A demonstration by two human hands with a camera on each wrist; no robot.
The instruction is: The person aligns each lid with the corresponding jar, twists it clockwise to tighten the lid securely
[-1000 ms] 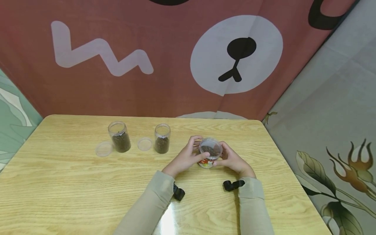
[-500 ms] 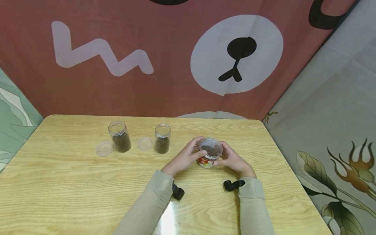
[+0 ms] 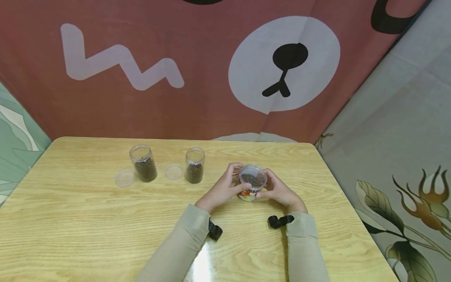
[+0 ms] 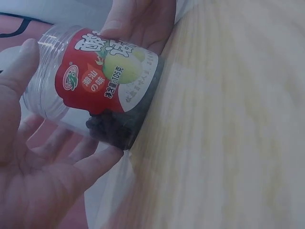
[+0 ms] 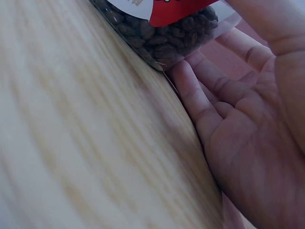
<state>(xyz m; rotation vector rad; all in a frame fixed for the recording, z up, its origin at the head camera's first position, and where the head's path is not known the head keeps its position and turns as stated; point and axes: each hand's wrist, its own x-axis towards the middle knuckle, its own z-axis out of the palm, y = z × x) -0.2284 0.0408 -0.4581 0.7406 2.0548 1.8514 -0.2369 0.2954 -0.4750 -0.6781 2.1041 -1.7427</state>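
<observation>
A clear plastic jar [image 3: 248, 196] with a red and white label stands on the table between both hands, partly filled with dark, dried-looking pieces. My left hand [image 3: 222, 190] holds it around the upper part, thumb across the near rim and fingers behind. In the left wrist view that hand [image 4: 45, 179] curves around the jar's clear ridged top [image 4: 43, 90]. On the other side, my right hand [image 3: 281, 194] grips the jar, its thumb low on the front. The right wrist view has a finger of the right hand [image 5: 248, 143] at the jar's bottom edge, beside dark pieces [image 5: 167, 38].
Two taller clear jars, one at the left [image 3: 145, 168] and one nearer the middle [image 3: 194, 170], stand uncapped with dark contents. Beside each lies a clear round lid, one left [image 3: 125, 178] and one between the jars [image 3: 174, 172]. A hanging cloth [image 3: 197, 113] borders the table's back.
My left thumb and fingers slid back along the jar's rim half a second ago and have moved forward around it again. The right hand and the jar stay in place.
</observation>
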